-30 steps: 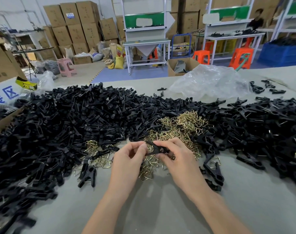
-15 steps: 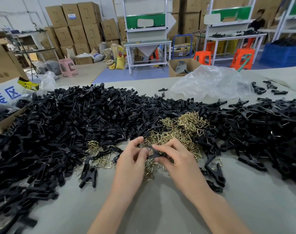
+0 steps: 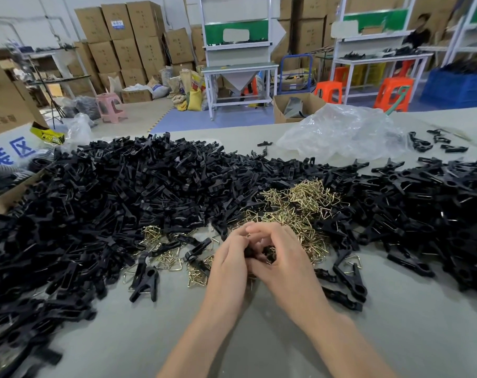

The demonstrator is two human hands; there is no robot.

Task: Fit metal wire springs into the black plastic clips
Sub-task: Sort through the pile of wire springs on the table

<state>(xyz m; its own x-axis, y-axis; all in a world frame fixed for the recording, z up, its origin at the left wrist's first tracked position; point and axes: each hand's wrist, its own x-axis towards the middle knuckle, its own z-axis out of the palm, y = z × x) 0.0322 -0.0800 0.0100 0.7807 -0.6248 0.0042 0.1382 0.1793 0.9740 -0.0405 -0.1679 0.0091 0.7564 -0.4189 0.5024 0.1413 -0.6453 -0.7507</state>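
Observation:
My left hand (image 3: 227, 264) and my right hand (image 3: 285, 261) meet at the table's middle, fingers curled round one black plastic clip (image 3: 259, 253) held between them; most of the clip is hidden by the fingers. Whether a spring sits in it I cannot tell. Just beyond the hands lies a heap of brass-coloured wire springs (image 3: 305, 204). A large pile of black clip parts (image 3: 101, 203) covers the left of the grey table (image 3: 245, 336), and another pile of black clips (image 3: 436, 208) covers the right.
Loose clips (image 3: 146, 281) and scattered springs (image 3: 174, 261) lie left of my hands; more clips (image 3: 349, 285) lie to the right. A crumpled clear plastic bag (image 3: 343, 132) sits at the back right, a cardboard box (image 3: 5, 192) at the left edge.
Both hands have drawn closer together and toward me, closing round the clip, which showed between the fingertips before and is now mostly covered.

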